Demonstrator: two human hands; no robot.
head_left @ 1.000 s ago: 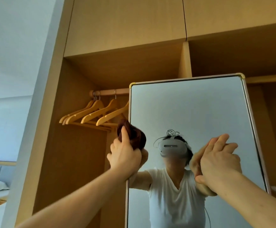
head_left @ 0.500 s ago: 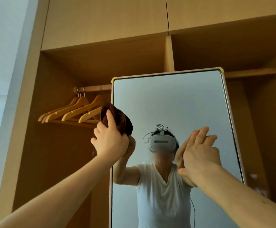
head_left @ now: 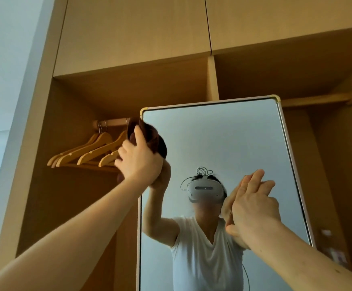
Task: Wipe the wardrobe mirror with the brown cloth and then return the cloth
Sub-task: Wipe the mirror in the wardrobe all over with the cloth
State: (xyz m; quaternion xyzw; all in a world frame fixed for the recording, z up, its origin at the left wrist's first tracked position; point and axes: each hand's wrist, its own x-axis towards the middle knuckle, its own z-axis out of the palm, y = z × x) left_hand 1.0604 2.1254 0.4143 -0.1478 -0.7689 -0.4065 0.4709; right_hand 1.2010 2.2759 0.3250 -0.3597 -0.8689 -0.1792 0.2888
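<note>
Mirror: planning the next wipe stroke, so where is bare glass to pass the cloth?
Bare: top band of the mirror, from the cloth at its left corner to the right edge, above the right hand. Crowded: around that hand.

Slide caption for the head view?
Left hand holds the brown cloth against the mirror near its top-left corner; right hand flat on the glass.

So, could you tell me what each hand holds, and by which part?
The left hand grips the bunched brown cloth by its back, high on the mirror; the right hand holds nothing.
</note>
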